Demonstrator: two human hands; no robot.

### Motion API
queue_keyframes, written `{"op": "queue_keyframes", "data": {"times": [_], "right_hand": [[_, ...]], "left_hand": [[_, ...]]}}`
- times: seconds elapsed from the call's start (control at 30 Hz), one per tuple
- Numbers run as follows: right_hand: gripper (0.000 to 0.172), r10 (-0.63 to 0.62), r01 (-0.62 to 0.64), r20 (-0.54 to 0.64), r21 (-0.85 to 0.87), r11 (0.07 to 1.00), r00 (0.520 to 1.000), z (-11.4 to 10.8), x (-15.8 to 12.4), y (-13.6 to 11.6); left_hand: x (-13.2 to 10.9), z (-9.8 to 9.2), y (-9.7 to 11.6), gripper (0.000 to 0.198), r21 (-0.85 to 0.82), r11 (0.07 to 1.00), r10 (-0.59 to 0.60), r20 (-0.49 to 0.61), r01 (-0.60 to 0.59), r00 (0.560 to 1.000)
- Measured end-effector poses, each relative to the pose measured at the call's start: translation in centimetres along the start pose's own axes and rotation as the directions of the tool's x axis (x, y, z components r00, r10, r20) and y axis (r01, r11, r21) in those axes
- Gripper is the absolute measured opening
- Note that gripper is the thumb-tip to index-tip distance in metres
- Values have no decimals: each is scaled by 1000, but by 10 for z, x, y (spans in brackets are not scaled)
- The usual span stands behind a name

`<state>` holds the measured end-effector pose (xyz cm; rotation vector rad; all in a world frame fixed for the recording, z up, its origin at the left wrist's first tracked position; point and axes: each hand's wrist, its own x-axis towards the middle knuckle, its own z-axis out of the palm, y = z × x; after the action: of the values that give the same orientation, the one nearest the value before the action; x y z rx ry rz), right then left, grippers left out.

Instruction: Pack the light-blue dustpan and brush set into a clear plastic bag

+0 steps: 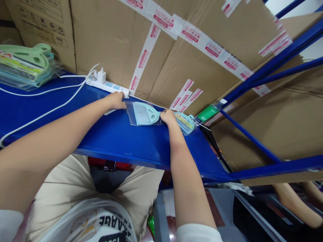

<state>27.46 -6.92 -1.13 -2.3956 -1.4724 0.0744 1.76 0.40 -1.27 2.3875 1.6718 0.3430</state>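
Note:
A small light-blue brush and dustpan set (146,114) lies in a clear plastic bag on the blue shelf top (118,137). My right hand (168,117) is closed on the set's handle part, next to its coloured label (185,122). My left hand (116,101) rests with curled fingers on the bag's left edge, just in front of a white power strip (108,85). What the left fingers pinch is hidden.
Large taped cardboard boxes (176,43) stand behind the shelf. A stack of packaged green and blue sets (25,65) lies at far left. White cables (50,90) run across the shelf. Blue rack bars (264,67) rise at right; another person's arms (295,201) show at lower right.

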Motion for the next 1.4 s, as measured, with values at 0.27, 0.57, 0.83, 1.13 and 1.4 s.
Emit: {"op": "queue_keyframes", "data": {"times": [0.27,0.57,0.83,1.13,1.4], "right_hand": [[34,-22,22,-23,0,1000,999,4,3,2],[36,-27,27,-27,-8,1000,999,5,4,2],[39,-5,17,-164,71,997,986,5,-1,0],[34,-174,274,-300,332,903,938,5,-3,-11],[22,-480,500,-217,620,605,850,23,-28,-44]], "left_hand": [[-3,-3,0,76,73,994,-78,-18,80,997],[-12,-11,16,71,159,987,-52,122,32,991],[-18,-17,17,84,119,992,-51,163,31,985],[-15,-20,9,80,37,999,24,151,-30,988],[-13,-18,13,79,-195,955,235,48,-222,971]]}}
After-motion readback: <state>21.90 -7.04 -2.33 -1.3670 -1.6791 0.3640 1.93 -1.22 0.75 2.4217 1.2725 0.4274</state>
